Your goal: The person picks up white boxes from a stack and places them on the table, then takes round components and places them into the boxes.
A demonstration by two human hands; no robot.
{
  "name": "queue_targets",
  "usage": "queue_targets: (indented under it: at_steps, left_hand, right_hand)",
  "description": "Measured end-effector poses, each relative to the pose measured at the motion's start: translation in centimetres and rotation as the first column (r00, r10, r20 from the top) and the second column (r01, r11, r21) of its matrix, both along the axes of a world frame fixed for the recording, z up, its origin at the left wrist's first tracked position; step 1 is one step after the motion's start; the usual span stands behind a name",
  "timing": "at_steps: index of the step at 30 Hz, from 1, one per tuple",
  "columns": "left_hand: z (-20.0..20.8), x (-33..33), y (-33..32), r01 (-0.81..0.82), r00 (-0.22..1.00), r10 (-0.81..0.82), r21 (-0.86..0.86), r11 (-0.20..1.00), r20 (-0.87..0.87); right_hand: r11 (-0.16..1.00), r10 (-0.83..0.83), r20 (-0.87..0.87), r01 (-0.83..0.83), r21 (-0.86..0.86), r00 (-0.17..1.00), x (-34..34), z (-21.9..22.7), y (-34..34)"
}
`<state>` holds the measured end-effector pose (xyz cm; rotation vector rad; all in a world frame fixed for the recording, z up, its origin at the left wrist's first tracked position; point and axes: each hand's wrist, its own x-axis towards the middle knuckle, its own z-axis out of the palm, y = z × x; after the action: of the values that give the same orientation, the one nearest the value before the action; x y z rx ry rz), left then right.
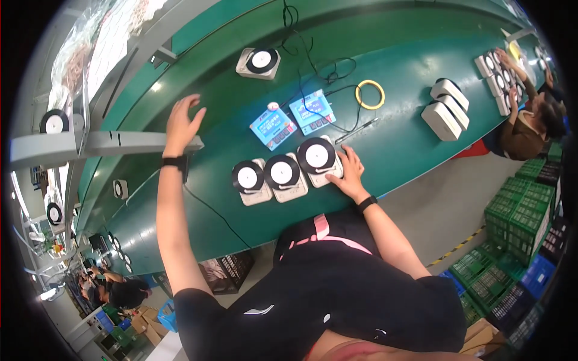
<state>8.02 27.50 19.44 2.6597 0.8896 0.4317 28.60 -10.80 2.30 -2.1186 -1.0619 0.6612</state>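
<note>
Three small record-player-shaped devices stand in a slanting row on the green workbench: a left one [258, 195], a middle one [291, 191] and a right one [324, 175]. Each has a cream body, a black disc with a white centre and a small tone arm. Around the right side of the right record player curl the fingers of my right hand [349, 173], its thumb at the near corner. My left hand [182, 125] is raised at the left beside a grey metal beam [120, 144], fingers apart and nothing in it.
Two blue boxes with displays, a left one [273, 127] and a right one [311, 113], sit beyond the row. Nearby are black cables, a yellow ring [369, 95] and a thin rod [356, 130]. More devices stand on edge [442, 122] at right. A co-worker [530, 123] works beyond.
</note>
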Motion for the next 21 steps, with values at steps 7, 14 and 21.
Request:
queue_targets:
  at_steps: [7, 14, 21]
  left_hand:
    - [-8.0, 15.0, 5.9, 0.162, 0.966, -0.138, 0.098, 0.982, -0.218]
    - [-15.1, 22.1, 7.5, 0.201, 0.951, -0.136, 0.218, 0.955, -0.279]
    - [-11.6, 22.5, 7.2, 0.233, 0.877, -0.189, 0.047, 0.971, -0.442]
  right_hand:
    - [0.998, 0.011, -0.063, -0.015, -0.058, 0.998, 0.7, 0.0, 0.0]
    - [0.993, -0.022, 0.007, 0.023, -0.117, 1.0, 0.0, 2.2, 1.5]
    - [0.985, -0.07, 0.023, 0.073, -0.157, 0.997, -0.3, 2.7, 2.7]
